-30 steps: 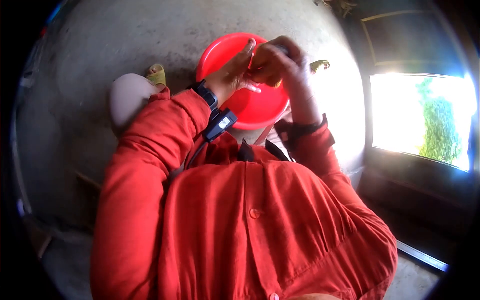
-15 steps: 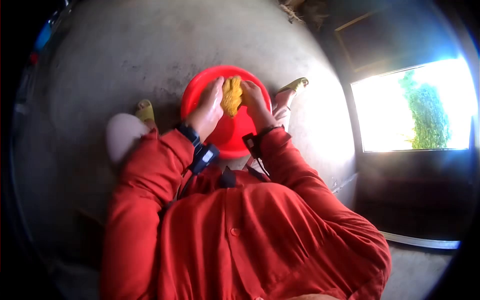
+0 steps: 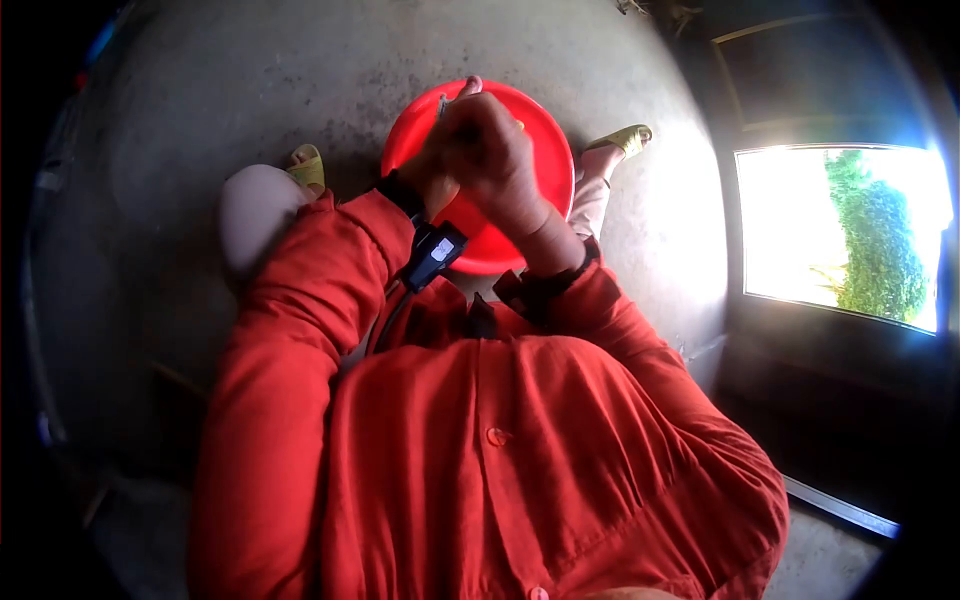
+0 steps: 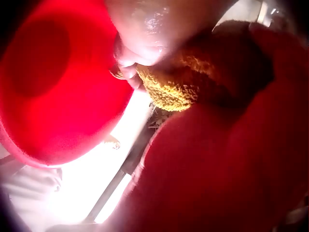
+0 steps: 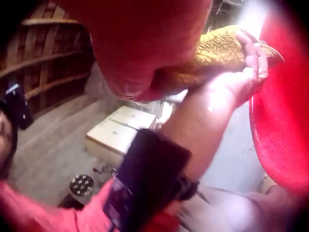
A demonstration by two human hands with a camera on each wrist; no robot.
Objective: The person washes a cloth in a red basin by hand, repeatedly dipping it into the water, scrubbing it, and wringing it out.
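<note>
A yellow terry cloth [image 4: 169, 94] is stretched between my two hands above a red plastic basin [image 3: 545, 150]. My left hand [image 5: 236, 84] looks wet, and its fingers curl over one end of the cloth in the right wrist view. Crossing over the left in the head view, my right hand [image 3: 490, 150] is bent into a fist around the other end. From above, the two hands hide most of the cloth. A bit of its end pokes past the left fingers near the basin's wall in the right wrist view.
The basin stands on a concrete floor [image 3: 300, 60] between my feet in green slippers [image 3: 630, 142]. To the right is a dark door [image 3: 830, 400] with a bright opening. A pale box [image 5: 120, 130] shows in the right wrist view.
Half a second ago both hands held the bunched yellow cloth side by side over the basin. Now the right hand has turned and come across the left, covering the cloth in the head view.
</note>
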